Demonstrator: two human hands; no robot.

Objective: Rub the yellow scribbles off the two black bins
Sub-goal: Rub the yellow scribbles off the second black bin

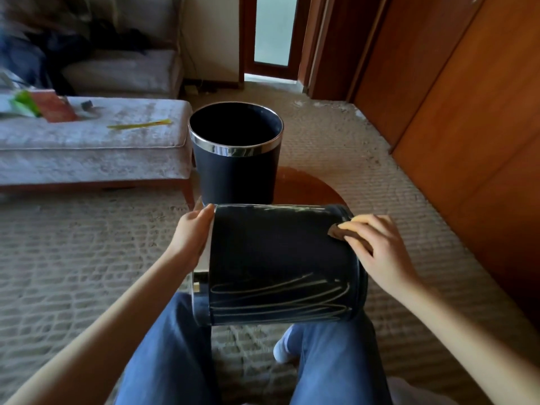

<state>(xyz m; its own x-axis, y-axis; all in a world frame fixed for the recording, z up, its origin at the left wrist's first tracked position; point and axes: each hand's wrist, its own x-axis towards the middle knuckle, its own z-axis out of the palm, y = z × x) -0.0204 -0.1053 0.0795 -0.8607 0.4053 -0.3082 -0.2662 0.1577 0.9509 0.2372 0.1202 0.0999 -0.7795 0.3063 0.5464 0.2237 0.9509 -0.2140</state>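
A black bin (277,252) lies on its side across my lap, its chrome rim to the left. Yellow scribbles (280,299) zigzag over its lower side, and faint yellow smears (298,213) show along its top edge. My left hand (191,232) grips the bin's rim end. My right hand (380,247) presses a yellow sponge with a dark pad (347,229) against the bin's upper right side near its base. A second black bin (236,153) with a chrome rim stands upright on a round wooden table just beyond; no scribbles show on its visible side.
A grey upholstered bench (87,150) at the left carries a yellow marker (140,125) and some papers. A sofa stands behind it. Wooden wardrobe doors (467,97) run along the right. Beige carpet (73,258) covers the floor. A doorway is at the back.
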